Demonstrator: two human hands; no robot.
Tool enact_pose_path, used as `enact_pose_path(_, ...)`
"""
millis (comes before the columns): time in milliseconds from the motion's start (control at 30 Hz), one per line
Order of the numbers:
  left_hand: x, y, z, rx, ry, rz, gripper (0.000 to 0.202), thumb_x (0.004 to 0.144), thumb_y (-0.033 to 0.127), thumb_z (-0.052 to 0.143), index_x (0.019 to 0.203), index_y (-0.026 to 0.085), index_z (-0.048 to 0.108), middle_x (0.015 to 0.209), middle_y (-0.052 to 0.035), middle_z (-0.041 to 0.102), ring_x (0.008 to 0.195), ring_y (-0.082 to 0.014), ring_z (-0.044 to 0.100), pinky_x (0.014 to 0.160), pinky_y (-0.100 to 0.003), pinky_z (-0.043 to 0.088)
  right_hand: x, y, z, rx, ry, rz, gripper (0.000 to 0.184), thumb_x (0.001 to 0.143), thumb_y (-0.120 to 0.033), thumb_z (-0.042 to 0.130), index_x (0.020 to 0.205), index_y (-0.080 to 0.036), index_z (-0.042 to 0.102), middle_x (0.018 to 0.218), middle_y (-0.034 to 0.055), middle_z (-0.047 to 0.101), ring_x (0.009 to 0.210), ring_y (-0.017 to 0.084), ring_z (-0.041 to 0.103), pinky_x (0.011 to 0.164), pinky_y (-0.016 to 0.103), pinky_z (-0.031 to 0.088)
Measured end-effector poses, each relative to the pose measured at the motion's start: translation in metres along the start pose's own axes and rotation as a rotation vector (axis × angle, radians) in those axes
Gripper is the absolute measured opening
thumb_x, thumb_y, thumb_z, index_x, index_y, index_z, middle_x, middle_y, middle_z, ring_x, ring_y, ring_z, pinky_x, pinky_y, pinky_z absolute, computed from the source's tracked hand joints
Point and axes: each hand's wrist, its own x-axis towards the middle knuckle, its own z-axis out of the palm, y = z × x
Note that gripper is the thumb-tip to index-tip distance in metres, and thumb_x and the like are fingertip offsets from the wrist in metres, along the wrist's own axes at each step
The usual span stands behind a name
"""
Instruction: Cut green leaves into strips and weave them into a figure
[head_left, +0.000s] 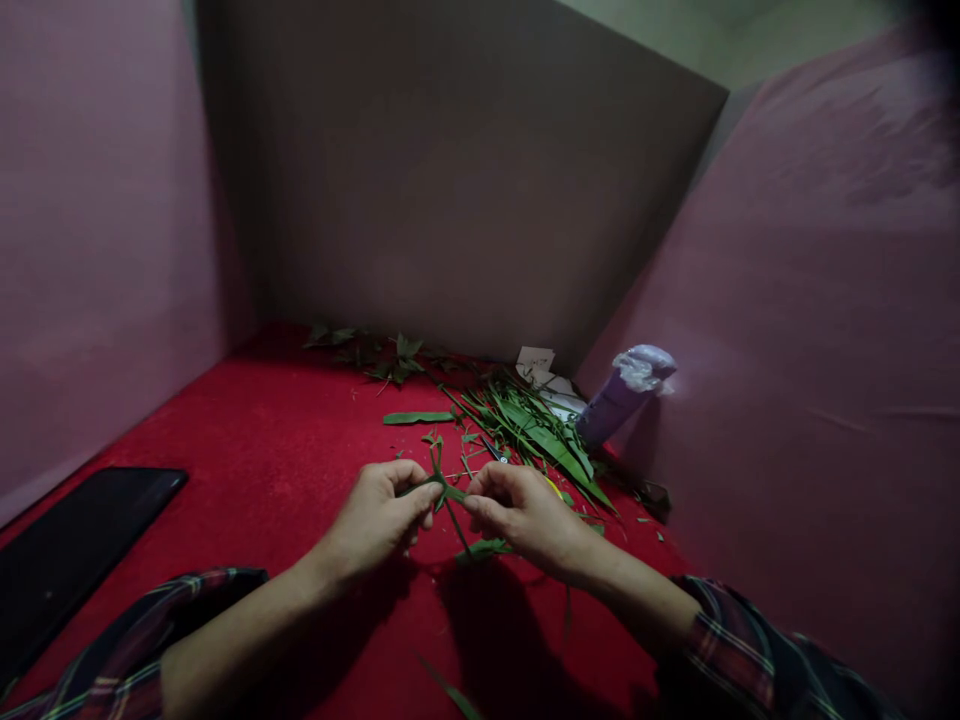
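My left hand (379, 518) and my right hand (517, 512) meet over the red cloth (285, 440), each pinching part of a small piece made of narrow green leaf strips (444, 488). Strips stick up and down out of the pinch. A pile of long green leaves (536, 428) lies just beyond my right hand. One single leaf (418, 417) lies apart, ahead of my left hand.
A purple tube (622, 392) leans at the right wall beside white paper scraps (536, 362). Darker leafy twigs (375, 355) lie at the back. A black flat slab (71, 545) sits at the left edge. Pink walls and a brown board enclose the space.
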Motion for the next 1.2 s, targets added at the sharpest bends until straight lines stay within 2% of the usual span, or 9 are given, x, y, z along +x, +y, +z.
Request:
enact_pose_path(167,0.0,0.0,-0.001,0.043,-0.007,0.03,0.028,0.072,0.039,0.057,0.06,0.015,0.053,0.049,0.0038,0.053,0.036,-0.0063,0.041,0.036,-0.018,0.031,0.007,0.0,0.009,0.096,0.001,-0.002,0.013,0.076,-0.024,0.054,0.066,-0.016,0.056,0.058,-0.0019,0.054,0.052,0.009,0.047,0.048,0.019,0.036)
enact_pose_path(333,-0.002,0.003,-0.002,0.126,0.0,0.079,0.029,0.074,0.038,0.056,0.059,0.014,0.054,0.047,0.0052,0.047,0.038,-0.0058,0.036,0.039,-0.019,0.026,0.007,-0.009,0.01,0.248,-0.065,0.03,0.011,0.073,-0.023,0.053,0.065,-0.016,0.053,0.054,-0.0033,0.053,0.046,0.008,0.047,0.046,0.019,0.037)
enact_pose_path(500,-0.003,0.005,-0.001,0.155,0.0,0.105,0.027,0.075,0.034,0.056,0.056,0.014,0.055,0.048,0.0055,0.043,0.043,-0.007,0.035,0.043,-0.019,0.025,0.01,-0.012,0.011,0.385,-0.124,0.07,0.017,0.071,-0.031,0.056,0.066,-0.016,0.052,0.052,-0.0037,0.055,0.043,0.007,0.046,0.046,0.021,0.038)
enact_pose_path(700,0.0,0.003,-0.005,0.209,-0.028,0.118,0.027,0.077,0.034,0.052,0.058,0.015,0.057,0.051,0.0035,0.049,0.048,-0.0092,0.039,0.047,-0.021,0.028,0.017,-0.009,0.013,0.524,-0.161,0.148,0.025,0.067,-0.037,0.063,0.065,-0.014,0.055,0.05,-0.004,0.056,0.038,0.006,0.044,0.043,0.02,0.037)
enact_pose_path(967,0.005,0.004,-0.01,0.208,-0.114,0.087,0.022,0.078,0.027,0.049,0.062,0.015,0.059,0.057,0.002,0.053,0.056,-0.0111,0.045,0.055,-0.022,0.034,0.023,0.002,0.015,0.699,-0.194,0.282,0.025,0.065,-0.034,0.069,0.065,-0.012,0.057,0.052,-0.0013,0.06,0.039,0.005,0.048,0.041,0.017,0.035)
enact_pose_path(1200,0.009,0.001,-0.015,0.318,-0.076,0.079,0.019,0.075,0.025,0.053,0.062,0.015,0.062,0.055,0.0027,0.054,0.055,-0.011,0.045,0.054,-0.022,0.034,0.029,0.006,0.021,0.891,-0.238,0.36,0.018,0.068,-0.025,0.067,0.062,-0.01,0.058,0.054,-0.0006,0.058,0.04,0.004,0.047,0.04,0.016,0.034)
